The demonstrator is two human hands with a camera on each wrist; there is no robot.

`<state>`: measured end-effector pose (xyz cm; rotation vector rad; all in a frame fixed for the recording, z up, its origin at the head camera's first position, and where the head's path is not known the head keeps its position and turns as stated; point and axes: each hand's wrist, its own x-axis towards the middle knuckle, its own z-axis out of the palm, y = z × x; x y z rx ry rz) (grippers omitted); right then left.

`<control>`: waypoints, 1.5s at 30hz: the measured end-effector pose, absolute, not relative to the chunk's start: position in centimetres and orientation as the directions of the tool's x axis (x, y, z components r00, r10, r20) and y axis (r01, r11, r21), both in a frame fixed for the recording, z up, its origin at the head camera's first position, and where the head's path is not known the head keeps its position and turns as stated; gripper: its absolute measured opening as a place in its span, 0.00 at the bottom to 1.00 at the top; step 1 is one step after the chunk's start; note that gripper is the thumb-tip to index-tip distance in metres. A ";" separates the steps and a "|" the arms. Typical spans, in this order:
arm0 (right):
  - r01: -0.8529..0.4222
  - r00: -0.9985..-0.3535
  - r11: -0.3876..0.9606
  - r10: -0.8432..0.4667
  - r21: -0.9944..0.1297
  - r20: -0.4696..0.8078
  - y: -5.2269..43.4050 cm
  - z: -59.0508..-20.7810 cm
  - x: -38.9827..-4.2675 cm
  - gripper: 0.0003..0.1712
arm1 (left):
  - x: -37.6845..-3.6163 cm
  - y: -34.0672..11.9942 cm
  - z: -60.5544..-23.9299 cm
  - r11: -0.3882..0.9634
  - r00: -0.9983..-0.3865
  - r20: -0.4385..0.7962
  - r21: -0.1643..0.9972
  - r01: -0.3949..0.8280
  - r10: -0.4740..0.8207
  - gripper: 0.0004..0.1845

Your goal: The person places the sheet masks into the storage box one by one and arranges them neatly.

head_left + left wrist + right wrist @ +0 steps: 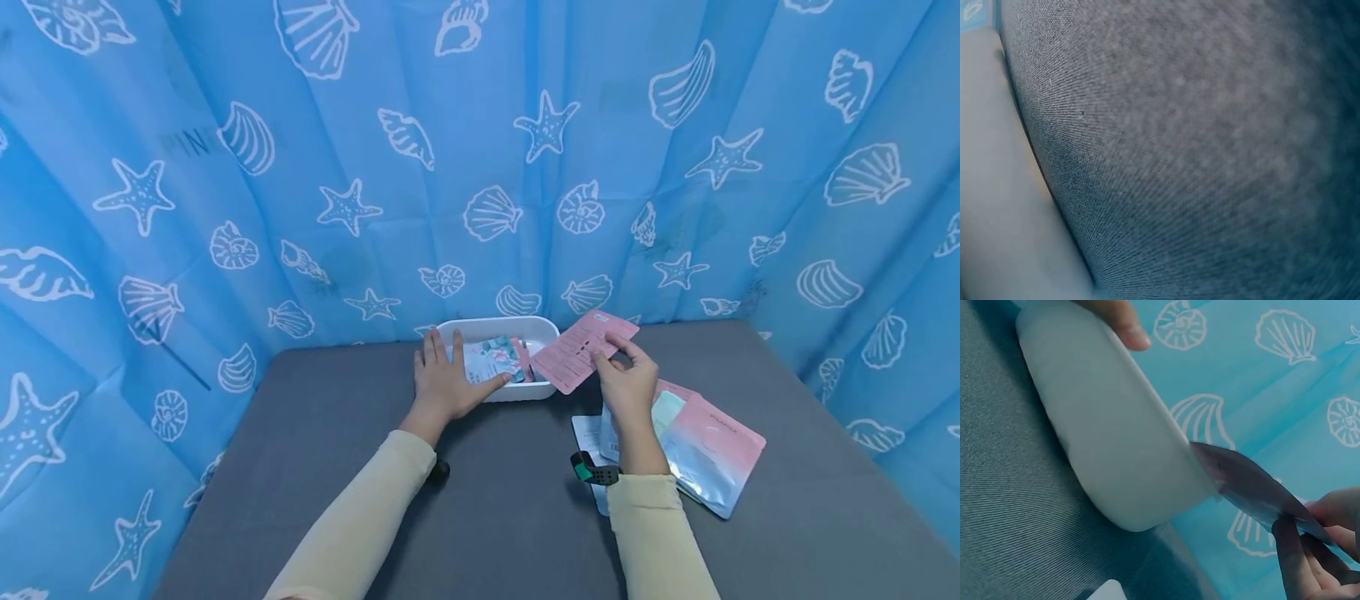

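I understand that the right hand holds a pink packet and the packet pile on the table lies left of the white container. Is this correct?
Not quite: the packet pile lies right of the white container, as the head view shows. The right hand does hold a pink packet.

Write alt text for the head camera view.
A person's right hand holds a pink packet at the right end of a white bin with a floral packet inside; the left hand lies spread over the bin's left end. More packets lie to the right on a gray table before a blue seashell-print curtain.
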<state>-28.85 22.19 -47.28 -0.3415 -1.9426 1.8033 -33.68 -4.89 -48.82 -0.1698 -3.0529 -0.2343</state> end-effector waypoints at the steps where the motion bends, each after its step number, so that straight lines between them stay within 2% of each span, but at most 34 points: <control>1: -0.124 -0.866 0.110 0.474 -0.986 0.161 22.2 -47.4 -28.9 0.28 | -33.7 -4.9 -48.9 0.983 -0.991 0.082 0.146 0.113 0.102 0.70; 8: -0.065 -0.896 0.088 0.434 -0.994 0.097 22.0 -47.4 -28.9 0.57 | -34.0 -5.0 -49.0 0.987 -0.992 0.077 0.124 0.104 0.095 0.72; 13: 0.016 -0.909 0.083 0.417 -0.996 0.020 21.8 -47.3 -28.8 0.64 | -34.1 -5.0 -49.1 0.988 -0.994 0.058 0.124 0.096 0.089 0.73; 19: 0.072 -0.918 0.094 0.394 -0.993 -0.030 21.8 -47.1 -28.6 0.58 | -34.2 -4.8 -49.0 0.987 -0.994 0.046 0.125 0.103 0.098 0.73; 33: 0.068 -0.926 0.083 0.377 -0.994 -0.032 21.6 -47.5 -28.8 0.39 | -34.0 -4.9 -48.8 0.986 -0.995 0.042 0.135 0.100 0.095 0.72; 45: 0.057 -0.915 0.110 0.403 -0.992 -0.008 21.8 -47.5 -28.7 0.31 | -33.6 -4.9 -48.6 0.984 -0.993 0.060 0.143 0.105 0.097 0.71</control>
